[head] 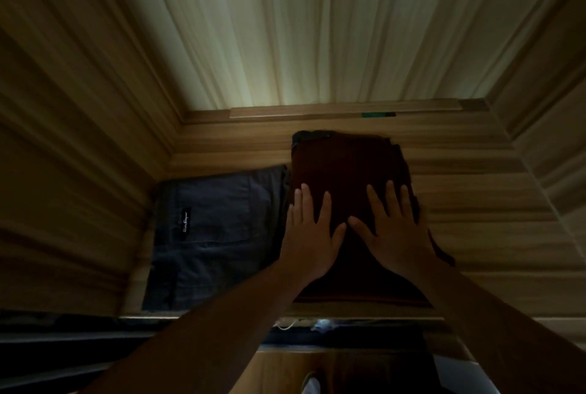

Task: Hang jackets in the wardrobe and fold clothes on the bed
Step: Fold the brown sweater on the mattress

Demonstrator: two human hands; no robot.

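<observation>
My left hand (309, 235) & right hand (396, 231) lie flat, fingers (325, 206) straight & spread, gripping nothing, just pressing on the folded brown garment (345, 165) on the wardrobe shelf (475, 203). Its long axis runs away from me twd the back wall; both hands sit on its middle, equally near. Folded navy trousers (215, 228) lie just left of it, prob. touching, but it's too dim to tell.

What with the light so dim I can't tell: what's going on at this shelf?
A person is pressing a folded brown garment flat on a wooden wardrobe shelf. The left hand lies on its left part and the right hand on its right, fingers spread. Folded dark blue trousers with a small label lie just left of it. Nothing is gripped.
</observation>
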